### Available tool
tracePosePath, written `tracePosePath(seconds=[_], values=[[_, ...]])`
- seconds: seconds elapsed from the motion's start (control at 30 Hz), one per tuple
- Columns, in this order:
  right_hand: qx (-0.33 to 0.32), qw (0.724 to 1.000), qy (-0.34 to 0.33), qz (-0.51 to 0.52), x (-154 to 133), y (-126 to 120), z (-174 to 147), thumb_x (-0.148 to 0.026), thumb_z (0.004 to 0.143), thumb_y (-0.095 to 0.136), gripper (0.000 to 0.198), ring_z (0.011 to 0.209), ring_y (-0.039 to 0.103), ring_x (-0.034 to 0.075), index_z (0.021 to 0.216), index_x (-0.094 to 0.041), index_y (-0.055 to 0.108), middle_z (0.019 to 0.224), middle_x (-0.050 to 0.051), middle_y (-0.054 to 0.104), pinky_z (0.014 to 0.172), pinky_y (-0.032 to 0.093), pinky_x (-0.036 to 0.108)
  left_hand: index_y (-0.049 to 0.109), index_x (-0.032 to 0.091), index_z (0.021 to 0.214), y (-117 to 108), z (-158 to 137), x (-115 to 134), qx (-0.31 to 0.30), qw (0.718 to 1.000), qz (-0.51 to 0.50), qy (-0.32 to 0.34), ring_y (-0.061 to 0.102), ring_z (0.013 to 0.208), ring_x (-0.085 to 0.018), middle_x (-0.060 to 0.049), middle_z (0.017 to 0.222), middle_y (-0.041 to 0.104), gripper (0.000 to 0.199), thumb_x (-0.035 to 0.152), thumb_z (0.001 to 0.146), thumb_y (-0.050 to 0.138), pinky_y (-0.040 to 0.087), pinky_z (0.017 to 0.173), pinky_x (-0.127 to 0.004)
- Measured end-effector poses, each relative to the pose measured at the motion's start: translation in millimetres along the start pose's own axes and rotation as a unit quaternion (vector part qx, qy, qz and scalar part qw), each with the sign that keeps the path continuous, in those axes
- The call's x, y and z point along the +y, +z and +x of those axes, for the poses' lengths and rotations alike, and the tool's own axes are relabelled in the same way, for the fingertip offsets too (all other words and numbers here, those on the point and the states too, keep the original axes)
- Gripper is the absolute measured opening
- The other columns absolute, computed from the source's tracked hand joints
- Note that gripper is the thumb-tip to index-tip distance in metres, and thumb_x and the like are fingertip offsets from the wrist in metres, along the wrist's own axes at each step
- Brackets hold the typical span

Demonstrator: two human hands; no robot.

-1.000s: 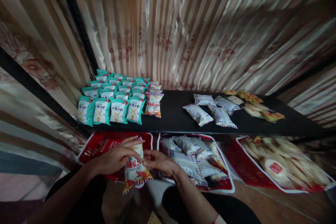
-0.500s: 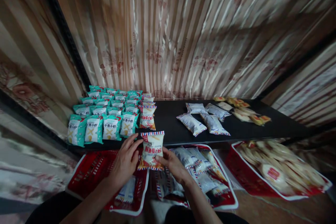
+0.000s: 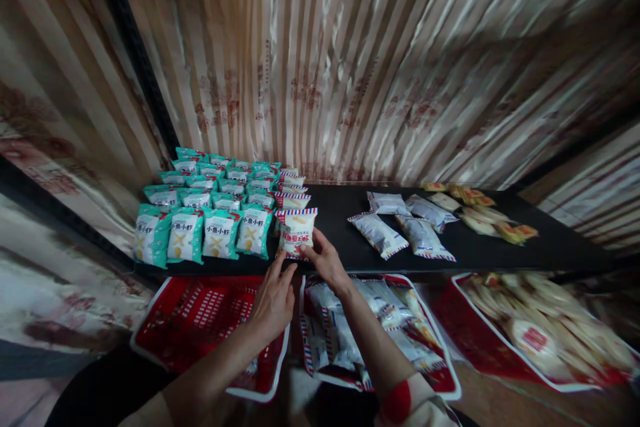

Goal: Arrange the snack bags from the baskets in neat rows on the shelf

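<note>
My right hand (image 3: 327, 260) grips a cream-and-red snack bag (image 3: 297, 233) by its right side, thumb across the front. The bag stands upright at the shelf's front edge, at the head of a column of matching bags (image 3: 293, 200) with red-and-blue striped seams. My left hand (image 3: 275, 300) is at the bag's lower left, its fingers stretched out and their tips touching or nearly touching the bottom edge. Left of the column stand several rows of teal-and-white snack bags (image 3: 220, 233).
On the black shelf (image 3: 335, 220), several striped-edge bags (image 3: 380, 233) lie flat, with yellow and cream packets (image 3: 480, 213) farther right. Below are a red basket (image 3: 200, 307), a basket of striped bags (image 3: 453, 373) and one of round cream packets (image 3: 545, 333). A striped curtain (image 3: 320, 67) hangs behind.
The held snack bag has moved forward from in front of the shelf edge to the front of its column. Both hands have moved with it, the left sliding to the bag's lower edge.
</note>
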State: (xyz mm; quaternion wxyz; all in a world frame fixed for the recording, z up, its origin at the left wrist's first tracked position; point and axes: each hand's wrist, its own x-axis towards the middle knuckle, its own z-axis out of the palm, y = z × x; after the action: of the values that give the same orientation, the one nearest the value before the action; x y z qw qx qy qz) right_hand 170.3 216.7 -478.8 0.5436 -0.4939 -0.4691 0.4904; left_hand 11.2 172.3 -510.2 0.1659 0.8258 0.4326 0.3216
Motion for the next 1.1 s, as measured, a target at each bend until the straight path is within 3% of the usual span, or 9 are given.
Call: tracePosePath(seconds=[0.23,0.4,0.57,0.73,0.9,1.1], values=[[0.039,0.995,-0.023,-0.091,24,8,6,-0.039,0.073,0.062,0.058,0.105,0.056,0.024,0.128,-0.022,0.049,0.115,0.006,0.06,0.096,0.042,0.039,0.044,0.012,0.13,2,4,-19,-0.005,1.0,0.013,-0.023,0.03,0.135,-0.027,-0.016,0.149,0.026,0.051,0.004,0.08,0.037,0.038,0.107,-0.047],[0.105,0.971,-0.086,-0.199,31,7,5,-0.041,0.074,0.063,0.073,0.115,0.049,0.025,0.138,-0.021,0.036,0.126,0.011,0.049,0.101,0.038,0.04,0.031,0.018,0.139,5,5,-27,-0.002,1.0,0.014,-0.024,0.03,0.136,-0.025,-0.014,0.149,0.026,0.062,0.003,0.08,0.037,0.038,0.106,-0.047],[0.143,0.949,-0.133,-0.248,30,6,9,-0.05,0.079,0.056,0.068,0.129,0.035,0.027,0.137,-0.02,0.038,0.137,0.012,0.042,0.109,0.026,0.044,0.026,0.018,0.142,7,10,-26,0.012,0.999,0.028,-0.013,0.025,0.138,-0.025,-0.014,0.151,0.021,0.066,0.001,0.079,0.036,0.037,0.107,-0.048],[0.096,0.959,-0.116,-0.239,32,12,10,-0.051,0.086,0.046,0.057,0.129,0.036,0.025,0.135,-0.022,0.043,0.138,0.008,0.045,0.109,0.026,0.042,0.016,0.02,0.145,8,13,-24,0.02,0.998,0.05,0.01,0.025,0.138,-0.026,-0.013,0.152,0.02,0.072,0.0,0.078,0.035,0.037,0.107,-0.049],[0.111,0.966,-0.087,-0.217,36,14,11,-0.054,0.083,0.05,0.071,0.132,0.034,0.024,0.141,-0.018,0.032,0.142,0.01,0.041,0.11,0.025,0.038,0.016,0.019,0.145,8,12,-19,0.053,0.992,0.112,0.006,0.018,0.14,-0.028,-0.013,0.154,0.012,0.071,0.002,0.08,0.037,0.038,0.106,-0.046],[0.118,0.977,-0.071,-0.161,37,12,20,-0.057,0.084,0.045,0.067,0.133,0.032,0.022,0.14,-0.021,0.035,0.142,0.007,0.041,0.112,0.021,0.037,0.011,0.021,0.146,11,29,-15,0.086,0.981,0.165,0.05,0.013,0.141,-0.027,-0.009,0.152,0.023,0.068,0.008,0.084,0.036,0.033,0.109,-0.047]])
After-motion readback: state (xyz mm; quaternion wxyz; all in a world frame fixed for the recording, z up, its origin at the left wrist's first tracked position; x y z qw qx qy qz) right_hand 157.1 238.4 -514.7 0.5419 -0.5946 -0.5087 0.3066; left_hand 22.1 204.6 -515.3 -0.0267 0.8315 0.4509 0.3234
